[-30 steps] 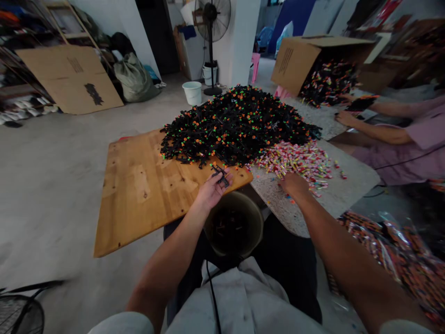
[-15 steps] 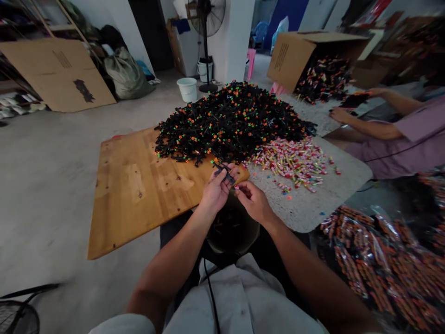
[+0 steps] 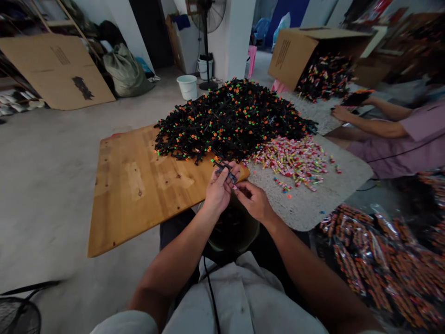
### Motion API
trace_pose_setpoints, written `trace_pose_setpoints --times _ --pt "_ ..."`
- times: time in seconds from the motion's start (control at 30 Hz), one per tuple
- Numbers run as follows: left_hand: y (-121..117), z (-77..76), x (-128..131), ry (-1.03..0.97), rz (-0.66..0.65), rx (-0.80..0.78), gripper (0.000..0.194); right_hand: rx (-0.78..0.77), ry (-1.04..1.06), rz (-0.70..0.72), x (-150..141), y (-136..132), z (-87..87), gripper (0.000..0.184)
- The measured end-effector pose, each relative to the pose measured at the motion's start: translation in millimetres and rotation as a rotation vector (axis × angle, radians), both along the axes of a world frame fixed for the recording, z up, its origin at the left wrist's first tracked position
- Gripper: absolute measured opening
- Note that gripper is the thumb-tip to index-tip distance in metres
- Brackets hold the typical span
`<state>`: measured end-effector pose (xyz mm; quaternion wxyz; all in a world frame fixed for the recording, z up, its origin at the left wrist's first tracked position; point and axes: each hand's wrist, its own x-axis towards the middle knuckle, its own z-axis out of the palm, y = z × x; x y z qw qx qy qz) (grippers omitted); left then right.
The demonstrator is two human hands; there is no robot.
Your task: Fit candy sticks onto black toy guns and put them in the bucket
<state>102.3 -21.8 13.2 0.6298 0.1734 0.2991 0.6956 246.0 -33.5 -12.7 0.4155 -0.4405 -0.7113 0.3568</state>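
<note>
My left hand point(image 3: 219, 186) is closed on a black plastic toy gun point(image 3: 225, 171) with a bright green tip pointing away to the upper left. Close by on the right, my right hand point(image 3: 256, 200) pinches a small pink-and-white candy tube point(image 3: 234, 187) at the near end of the toy gun. Fingers partly hide where the two meet. Just beyond my hands rises a big heap of black toy guns point(image 3: 232, 120) with orange and green tips. Right of it lies a pile of small pink, white and yellow candy tubes point(image 3: 295, 160).
Below my hands, a dark bucket point(image 3: 252, 234) sits between my legs. A wooden board point(image 3: 139, 185) and a speckled tabletop point(image 3: 309, 208) bear the heaps. A co-worker's hand point(image 3: 342, 113) is at the far right, near a tipped cardboard box point(image 3: 292, 58). Bagged goods point(image 3: 382, 260) lie lower right.
The candy tube in my right hand has come up against the near end of the toy gun. My left hand has shifted slightly, still holding the gun.
</note>
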Motion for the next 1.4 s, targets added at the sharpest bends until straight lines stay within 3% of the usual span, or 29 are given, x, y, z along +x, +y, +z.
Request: trace_pose_setpoints --times 0.23,0.87,1.07,1.4 --pt "-3 3.2 5 -0.024 0.017 0.034 0.016 0.026 0.053 -0.051 -3 -2 -6.1 0.025" --pt "-12 -1.5 21 0.115 0.169 -0.014 0.018 0.187 -0.194 -0.148 -5 -8 -3.6 0.022" --pt "-9 -2.3 23 0.048 0.197 0.001 0.016 0.303 -0.275 -0.17 -7 -6 -7.3 0.021" --pt "-11 -4.3 25 0.068 0.192 -0.005 0.019 0.273 -0.276 -0.156 -5 -6 -6.2 0.02"
